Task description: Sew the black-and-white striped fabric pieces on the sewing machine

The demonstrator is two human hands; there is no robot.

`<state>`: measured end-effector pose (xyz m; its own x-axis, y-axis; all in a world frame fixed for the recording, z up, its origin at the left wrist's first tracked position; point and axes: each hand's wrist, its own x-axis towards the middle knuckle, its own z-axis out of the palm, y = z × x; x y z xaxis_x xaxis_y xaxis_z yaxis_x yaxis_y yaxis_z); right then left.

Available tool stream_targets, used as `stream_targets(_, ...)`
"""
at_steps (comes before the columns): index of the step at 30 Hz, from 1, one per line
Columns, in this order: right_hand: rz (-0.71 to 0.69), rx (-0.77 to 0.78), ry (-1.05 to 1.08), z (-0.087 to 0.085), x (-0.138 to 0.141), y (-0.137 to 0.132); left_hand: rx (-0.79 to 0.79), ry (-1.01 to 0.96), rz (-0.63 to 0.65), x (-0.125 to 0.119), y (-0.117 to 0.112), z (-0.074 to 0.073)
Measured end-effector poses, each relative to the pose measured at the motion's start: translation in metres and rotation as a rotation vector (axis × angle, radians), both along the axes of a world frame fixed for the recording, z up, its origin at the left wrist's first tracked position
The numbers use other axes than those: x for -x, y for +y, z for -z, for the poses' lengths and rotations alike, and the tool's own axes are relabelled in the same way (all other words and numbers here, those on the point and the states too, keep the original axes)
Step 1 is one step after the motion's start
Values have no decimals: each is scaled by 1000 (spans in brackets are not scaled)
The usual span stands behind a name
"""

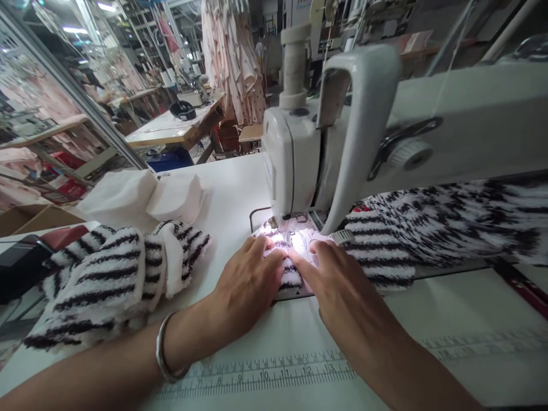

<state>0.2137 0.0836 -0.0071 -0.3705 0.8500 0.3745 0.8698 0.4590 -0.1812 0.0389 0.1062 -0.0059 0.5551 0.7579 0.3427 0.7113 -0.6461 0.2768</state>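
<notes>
My left hand (248, 274) and my right hand (338, 277) lie flat, side by side, on a black-and-white striped fleece fabric (291, 278) just in front of the presser foot (299, 225) of a white industrial sewing machine (291, 154). The needle area is hidden by the machine head and the lamp glare. The fabric runs under the machine's arm into a large striped bunch (445, 228) at the right. Another striped fleece piece (103, 279) lies by my left forearm, which wears a metal bangle (165, 348).
A folded white cloth (141, 197) lies at the far left of the white sewing table (240, 182), which has a printed ruler scale (257, 374) along its front. Behind stand a cutting table (171, 128), a blue bin (169, 160) and hanging pink garments (231, 63).
</notes>
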Motion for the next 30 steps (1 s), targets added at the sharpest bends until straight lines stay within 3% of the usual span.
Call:
stream_targets(7, 22, -99, -40, 11, -23, -34, 48, 31, 212, 11, 1, -11)
stream_targets(12, 41, -98, -20, 22, -27, -49, 1, 4, 222, 15, -2, -5)
stream_targets(22, 111, -112, -15, 18, 5, -47, 25, 7, 253, 14, -13, -5)
stream_targets(30, 96, -69, -41, 16, 6, -29, 22, 49, 239, 17, -10, -2)
